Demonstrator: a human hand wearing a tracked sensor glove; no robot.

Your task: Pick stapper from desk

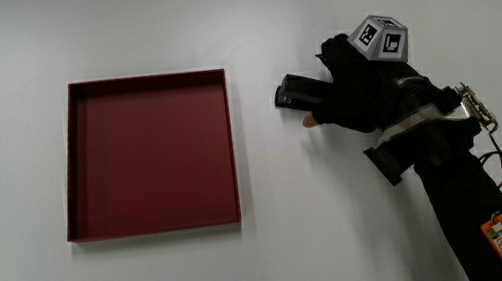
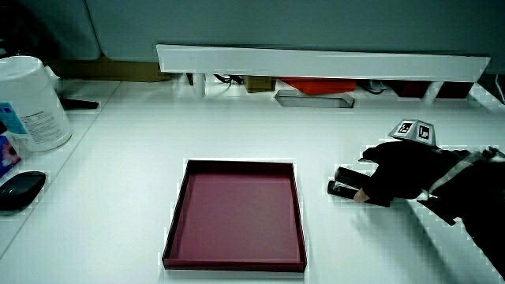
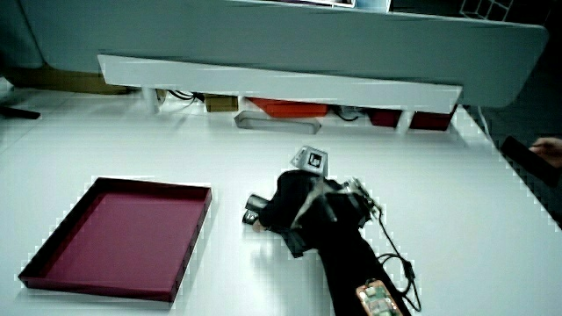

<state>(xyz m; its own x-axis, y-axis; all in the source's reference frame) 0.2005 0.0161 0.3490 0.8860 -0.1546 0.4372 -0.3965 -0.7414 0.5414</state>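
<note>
A black stapler (image 1: pixel 297 92) lies on the white table beside the dark red tray (image 1: pixel 72 169). The gloved hand (image 1: pixel 353 92) rests over the stapler's end away from the tray, fingers curled around it, a bare fingertip showing under the glove. A patterned cube (image 1: pixel 379 37) sits on the back of the hand. Both side views show the same: the stapler (image 2: pixel 344 184) (image 3: pixel 256 210) pokes out from under the hand (image 2: pixel 398 180) (image 3: pixel 294 206), still down on the table.
The red tray (image 2: pixel 177 229) is shallow and holds nothing. A white tub (image 2: pixel 30 102) and a black mouse (image 2: pixel 20 189) stand at the table's edge. A low white partition (image 2: pixel 316 59) runs along the table, with small items under it.
</note>
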